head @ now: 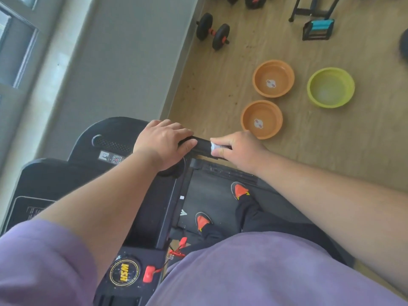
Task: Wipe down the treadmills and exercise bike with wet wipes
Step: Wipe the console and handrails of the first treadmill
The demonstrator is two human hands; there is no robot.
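A: Left hand point(162, 143)?
B: Curled over the black handrail point(202, 145) of the treadmill point(136, 193), thumb underneath, gripping it.
A: Right hand point(237, 149)?
B: Fingers folded round a white wet wipe point(215, 147), pressing it against the same handrail, just beside the left hand.
A: Where on the machine?
B: Far end of the console point(72, 173), rail sticking out toward the wooden floor point(309, 140).
A: Below?
B: Black belt point(212, 202) with two orange-and-black shoes point(240, 190) standing on it. Purple shirt point(254, 272) at bottom of view. Red safety key point(148, 273) next to the round yellow-ringed logo point(124, 272).
A: Floor items?
B: Two orange basins point(273, 78), one yellow-green basin point(330, 87), all apart from each other. Black dumbbell point(213, 31) near the wall point(123, 51). Black-and-blue step-like gear point(318, 29) farther back, type unclear.
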